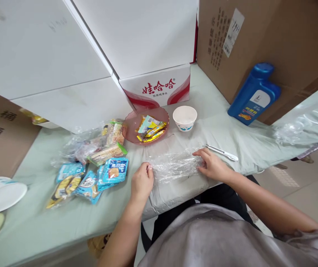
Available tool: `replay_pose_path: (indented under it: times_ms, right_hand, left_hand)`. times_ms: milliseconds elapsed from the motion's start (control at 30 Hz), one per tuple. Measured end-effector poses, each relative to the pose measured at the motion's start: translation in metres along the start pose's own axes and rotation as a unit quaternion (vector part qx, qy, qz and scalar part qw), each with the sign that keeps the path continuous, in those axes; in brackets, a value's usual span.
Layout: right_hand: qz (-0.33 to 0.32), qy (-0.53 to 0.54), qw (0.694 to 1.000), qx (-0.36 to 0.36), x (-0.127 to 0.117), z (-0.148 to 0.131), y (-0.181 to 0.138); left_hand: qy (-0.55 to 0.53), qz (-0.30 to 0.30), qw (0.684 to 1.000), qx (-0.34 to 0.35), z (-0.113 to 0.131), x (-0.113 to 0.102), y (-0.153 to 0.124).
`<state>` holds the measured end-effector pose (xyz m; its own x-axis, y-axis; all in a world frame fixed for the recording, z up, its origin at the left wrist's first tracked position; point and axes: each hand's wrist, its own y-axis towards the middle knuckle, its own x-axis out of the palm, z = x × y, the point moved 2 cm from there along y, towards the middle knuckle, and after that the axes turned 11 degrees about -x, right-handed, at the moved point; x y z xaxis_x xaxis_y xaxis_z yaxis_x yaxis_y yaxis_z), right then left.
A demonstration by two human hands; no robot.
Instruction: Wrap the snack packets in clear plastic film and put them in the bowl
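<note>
A clear, crinkled plastic bag [172, 167] lies stretched sideways on the cloth-covered table in front of me. My left hand [142, 182] is closed, pinching the bag's left end between thumb and fingers. At the right end, my right hand [213, 165] rests with its fingers apart and its fingertips touching the plastic. Just beyond that hand lies a white utility knife [222, 152]. Behind the bag stand a white paper bowl [184, 118] and a pink translucent dish [131, 131], which holds yellow snack sachets [154, 131].
Several blue snack packets [115, 171] and other wrapped snacks [107, 152] are piled left of my left hand. White cartons [156, 85] line the back. A blue bottle [255, 94] leans by a brown box [259, 44] at right. White plates [11, 198] sit far left.
</note>
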<state>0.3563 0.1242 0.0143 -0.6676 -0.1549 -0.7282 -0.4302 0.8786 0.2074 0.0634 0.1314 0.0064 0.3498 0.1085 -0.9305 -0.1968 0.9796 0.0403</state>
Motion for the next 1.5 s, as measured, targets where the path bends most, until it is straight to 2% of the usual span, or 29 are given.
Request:
replay_pose_path:
  times_ms: [133,267,367,433,533,633,767,933,1033,1133,1200,1267,1333,1367,1433,1500]
  right_hand:
    - [0.068,0.037,0.997,0.030,0.001,0.009,-0.002]
    - [0.128,0.082,0.987,0.045,-0.003,0.016,-0.002]
    - [0.179,0.135,0.972,0.067,-0.007,0.019,0.000]
    - [0.191,0.178,0.960,0.106,-0.005,0.021,0.000]
    - [0.180,0.145,0.959,0.165,-0.002,0.023,-0.001]
    - [0.141,-0.016,0.976,0.165,0.001,0.021,-0.003]
    - [0.052,-0.172,0.969,0.168,0.006,0.018,-0.004]
    - [0.015,-0.229,0.959,0.163,0.010,0.015,-0.003]
    - [-0.002,-0.246,0.955,0.164,0.010,0.014,-0.003]
    - [-0.011,-0.251,0.953,0.167,0.010,0.014,-0.002]
    - [-0.012,-0.251,0.953,0.166,0.011,0.013,-0.001]
    - [-0.014,-0.254,0.953,0.165,0.013,0.012,0.000]
    - [-0.014,-0.259,0.952,0.162,0.013,0.013,0.000]
    - [-0.014,-0.262,0.952,0.160,0.011,0.014,0.001]
    - [-0.008,-0.272,0.948,0.162,0.004,0.019,0.001]
    - [0.013,-0.290,0.940,0.177,-0.010,0.023,0.000]
  left_hand:
    - [0.004,0.006,1.000,-0.022,-0.002,0.012,-0.003]
    - [0.015,0.013,1.000,-0.021,-0.001,0.014,-0.005]
    - [0.019,0.015,0.999,-0.034,-0.001,0.014,-0.005]
    - [0.017,0.015,0.999,-0.040,-0.001,0.015,-0.005]
    - [0.014,0.019,0.999,-0.043,-0.003,0.017,-0.004]
    - [0.007,0.034,0.998,-0.053,-0.006,0.020,-0.003]
    - [-0.039,0.074,0.995,-0.063,-0.010,0.024,-0.004]
    - [-0.078,0.110,0.989,-0.057,-0.015,0.025,-0.005]
    - [-0.061,0.152,0.986,-0.030,-0.016,0.012,-0.004]
    - [-0.047,0.245,0.968,0.020,-0.010,-0.009,-0.009]
    - [-0.055,0.269,0.957,0.094,0.001,-0.018,-0.015]
    - [-0.067,0.196,0.954,0.217,0.015,-0.017,-0.021]
    - [-0.051,0.070,0.939,0.333,0.026,-0.005,-0.027]
    - [-0.030,0.017,0.930,0.366,0.030,0.002,-0.029]
    - [0.023,-0.042,0.924,0.379,0.031,0.016,-0.029]
    - [0.065,-0.068,0.928,0.360,0.027,0.025,-0.028]
